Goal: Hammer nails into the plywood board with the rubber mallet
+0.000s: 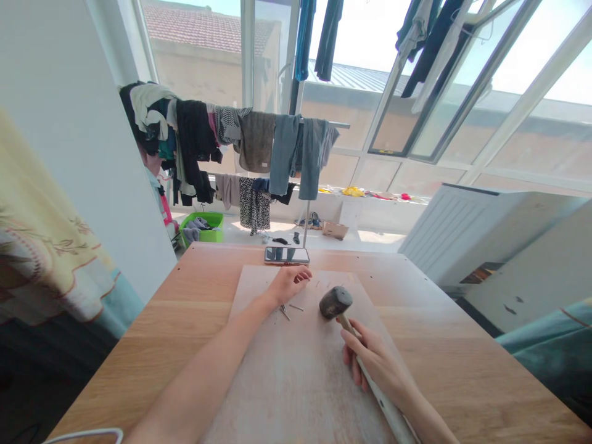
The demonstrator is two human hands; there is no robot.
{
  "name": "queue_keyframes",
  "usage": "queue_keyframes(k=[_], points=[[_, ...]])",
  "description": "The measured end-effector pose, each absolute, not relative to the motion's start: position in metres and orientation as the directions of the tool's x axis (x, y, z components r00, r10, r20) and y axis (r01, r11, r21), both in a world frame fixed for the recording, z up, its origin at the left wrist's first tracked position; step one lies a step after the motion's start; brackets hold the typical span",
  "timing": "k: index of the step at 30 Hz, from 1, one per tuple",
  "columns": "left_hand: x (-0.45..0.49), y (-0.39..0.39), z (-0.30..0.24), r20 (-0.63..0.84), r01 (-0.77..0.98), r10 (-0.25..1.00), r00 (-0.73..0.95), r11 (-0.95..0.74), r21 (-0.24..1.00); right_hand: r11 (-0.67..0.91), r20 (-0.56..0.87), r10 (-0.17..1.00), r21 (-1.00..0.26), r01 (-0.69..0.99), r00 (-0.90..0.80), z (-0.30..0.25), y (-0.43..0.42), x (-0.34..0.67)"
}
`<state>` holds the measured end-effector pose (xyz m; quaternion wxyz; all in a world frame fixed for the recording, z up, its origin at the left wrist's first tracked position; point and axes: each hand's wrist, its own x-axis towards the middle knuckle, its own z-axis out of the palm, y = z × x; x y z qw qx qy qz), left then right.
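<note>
My right hand [374, 361] is wrapped round the pale wooden handle of a mallet [336, 302], whose dark head rests on a thin pale board [296, 382] lying on the wooden table [194, 296]. My left hand [289, 282] reaches forward over the board with its fingers curled and pinched near a few small nails [290, 308] that lie on the board. Whether a nail sits between those fingertips is too small to tell.
A phone [287, 254] lies flat at the table's far edge. Beyond it stands a drying rack [259, 145] hung with clothes, a green basket [203, 227] on the floor, and large windows. A white panel [462, 228] leans at the right. Patterned fabric [41, 246] hangs at the left.
</note>
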<state>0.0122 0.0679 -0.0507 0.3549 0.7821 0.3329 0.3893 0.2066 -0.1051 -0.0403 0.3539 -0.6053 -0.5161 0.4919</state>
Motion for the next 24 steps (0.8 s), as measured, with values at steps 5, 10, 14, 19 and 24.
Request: queue_keyframes(k=[5,10,14,19,24], points=[[0.012,0.068,-0.051,0.385,0.28,0.801,0.458,-0.541,0.793,-0.204,-0.213,0.977,-0.943,0.263,-0.005,-0.043,-0.107,0.207],[0.011,0.069,-0.054,0.376,0.296,0.793,0.478,-0.549,0.781,-0.194,-0.189,0.981,-0.95,0.245,0.045,-0.044,-0.109,0.205],[0.011,0.07,-0.055,0.375,0.295,0.79,0.485,-0.552,0.78,-0.158,-0.138,0.986,-0.958,0.238,0.098,-0.041,-0.111,0.201],[0.01,0.069,-0.056,0.384,0.291,0.793,0.473,-0.552,0.781,-0.161,-0.13,0.985,-0.92,0.357,0.11,-0.035,-0.114,0.195],[0.01,0.07,-0.059,0.389,0.274,0.793,0.469,-0.549,0.789,-0.131,-0.096,0.99,-0.89,0.437,0.101,-0.032,-0.114,0.19]])
